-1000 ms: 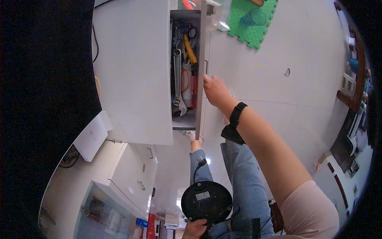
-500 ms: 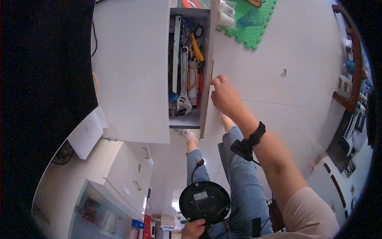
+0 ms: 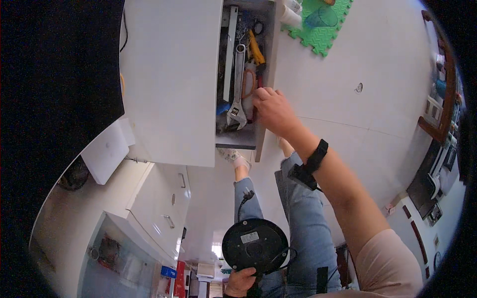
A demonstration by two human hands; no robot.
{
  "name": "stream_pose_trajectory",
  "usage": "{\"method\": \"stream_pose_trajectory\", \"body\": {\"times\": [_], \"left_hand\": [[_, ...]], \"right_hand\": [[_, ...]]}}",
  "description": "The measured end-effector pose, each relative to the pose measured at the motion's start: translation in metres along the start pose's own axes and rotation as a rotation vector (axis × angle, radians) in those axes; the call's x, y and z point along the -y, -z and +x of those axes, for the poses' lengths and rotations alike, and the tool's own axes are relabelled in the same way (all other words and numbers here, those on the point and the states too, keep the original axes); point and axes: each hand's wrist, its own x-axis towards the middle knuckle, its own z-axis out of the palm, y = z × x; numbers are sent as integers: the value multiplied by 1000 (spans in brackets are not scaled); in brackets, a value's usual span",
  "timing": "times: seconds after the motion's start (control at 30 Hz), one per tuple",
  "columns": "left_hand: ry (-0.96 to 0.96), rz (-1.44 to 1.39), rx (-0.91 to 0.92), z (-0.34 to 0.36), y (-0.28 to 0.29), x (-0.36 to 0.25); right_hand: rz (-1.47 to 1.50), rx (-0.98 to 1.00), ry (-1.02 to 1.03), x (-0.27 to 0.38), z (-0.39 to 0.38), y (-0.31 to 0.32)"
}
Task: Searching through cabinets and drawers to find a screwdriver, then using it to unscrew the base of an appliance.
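My left hand (image 3: 239, 281) holds a round black appliance base (image 3: 253, 244), underside up, with a plug and cord (image 3: 245, 197). My right hand (image 3: 271, 110) is over the right side of an open drawer (image 3: 233, 139), fingers curled and their tips hidden beside red-handled tools (image 3: 260, 80). The drawer holds a large adjustable wrench (image 3: 237, 111), a long pale bar (image 3: 229, 54), a yellow-handled tool (image 3: 256, 47), an orange loop handle (image 3: 248, 82) and a blue item (image 3: 222, 108).
A white cabinet top (image 3: 169, 84) lies left of the drawer, lower cabinets (image 3: 164, 198) below it. A green foam mat (image 3: 320, 42) with a clear blue cup (image 3: 323, 17) lies on the floor (image 3: 372, 99) ahead. A dark wooden frame (image 3: 437, 114) stands at the far right.
The drawer has come further open, showing more of its contents. My right hand left the drawer front and then moved over the tools. My left hand still holds the black base.
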Motion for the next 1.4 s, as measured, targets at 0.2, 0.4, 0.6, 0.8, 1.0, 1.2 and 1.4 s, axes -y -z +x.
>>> {"method": "stream_pose_trajectory", "body": {"times": [0.2, 0.4, 0.6, 0.8, 1.0, 1.2, 1.4], "left_hand": [[521, -660, -279, 18, -22, -60], [-73, -60, -52, 6, 1, 17], [394, -489, -209, 13, -3, -19], [464, -970, -172, 26, -17, -75], [495, -877, -142, 24, -5, -35], [480, -683, -192, 24, -17, -45], [600, -699, -367, 34, -34, -90]], "right_hand": [[-35, 63, -64, -7, -6, 3], [-48, 68, -73, -12, -13, 4], [-75, 10, -115, -20, -25, 4], [-22, -13, -205, -24, -33, 5], [-78, 42, -269, -28, -37, 10], [-124, 53, -333, -23, -34, 17], [-113, 64, -480, 2, -15, 37]]}}
